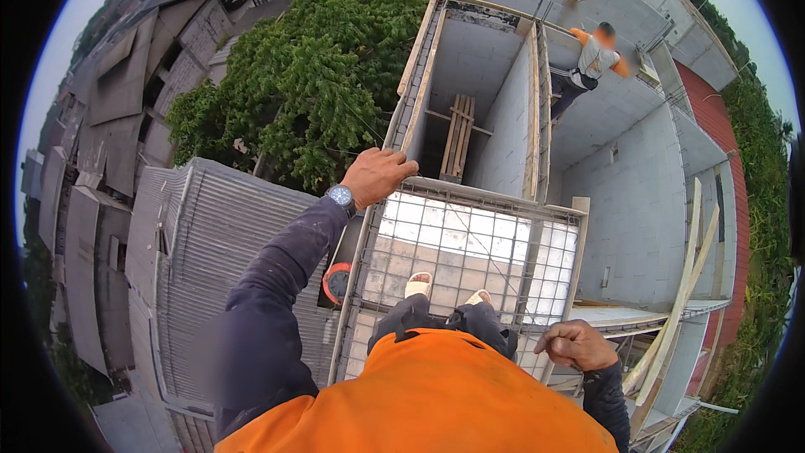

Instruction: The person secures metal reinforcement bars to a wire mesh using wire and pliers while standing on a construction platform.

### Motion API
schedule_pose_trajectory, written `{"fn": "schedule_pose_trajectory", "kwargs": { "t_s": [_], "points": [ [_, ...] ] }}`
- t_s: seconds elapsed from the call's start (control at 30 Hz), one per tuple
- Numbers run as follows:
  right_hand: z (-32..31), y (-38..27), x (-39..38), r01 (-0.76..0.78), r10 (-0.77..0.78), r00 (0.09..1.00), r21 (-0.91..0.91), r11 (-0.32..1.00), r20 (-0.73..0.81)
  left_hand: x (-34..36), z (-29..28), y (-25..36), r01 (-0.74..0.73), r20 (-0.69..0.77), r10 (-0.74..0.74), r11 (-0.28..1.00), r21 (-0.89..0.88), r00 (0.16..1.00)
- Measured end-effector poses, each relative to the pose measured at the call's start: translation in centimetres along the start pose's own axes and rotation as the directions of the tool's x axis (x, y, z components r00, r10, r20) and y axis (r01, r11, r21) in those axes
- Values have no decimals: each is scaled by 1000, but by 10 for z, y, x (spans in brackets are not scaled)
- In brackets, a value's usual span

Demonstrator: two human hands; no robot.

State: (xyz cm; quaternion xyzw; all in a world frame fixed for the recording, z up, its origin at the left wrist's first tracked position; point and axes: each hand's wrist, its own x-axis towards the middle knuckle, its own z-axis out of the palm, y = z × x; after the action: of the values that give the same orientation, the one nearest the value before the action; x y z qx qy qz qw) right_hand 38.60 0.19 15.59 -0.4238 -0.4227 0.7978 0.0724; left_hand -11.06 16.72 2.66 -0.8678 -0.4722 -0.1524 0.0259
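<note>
Left hand (379, 178) appears to rest on the near corner of the grey, timber-edged wall-top channel (420, 67), fingers together; from my end I cannot tell how firmly it grips. Right hand (579, 346) is curled narrow, nothing visible in it. Catching 1 of the 2 cream sandals (418, 285) in the dark square-grid steel mesh (490, 239) could pitch me toward the deep grey block-walled shaft (503, 126) ahead. Leftward, beyond the mesh's edge above the grey corrugated metal roof (243, 260), I judge sidestepping room scant.
</note>
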Motion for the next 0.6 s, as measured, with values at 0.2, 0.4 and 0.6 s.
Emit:
{"fn": "schedule_pose_trajectory", "kwargs": {
  "t_s": [0.2,0.4,0.6],
  "points": [
    [-70,48,26,-94,-490,544,-630,771,-681,-12,13,21,-154,-62,152,988,-24,986],
    [-4,4,25,-134,173,981,-335,933,91,-26,9,4,34,-9,-34,999,22,999],
    [-72,29,41,-199,-476,581,-682,704,-661,-83,23,23,-100,145,101,995,-15,984]
  ]
}}
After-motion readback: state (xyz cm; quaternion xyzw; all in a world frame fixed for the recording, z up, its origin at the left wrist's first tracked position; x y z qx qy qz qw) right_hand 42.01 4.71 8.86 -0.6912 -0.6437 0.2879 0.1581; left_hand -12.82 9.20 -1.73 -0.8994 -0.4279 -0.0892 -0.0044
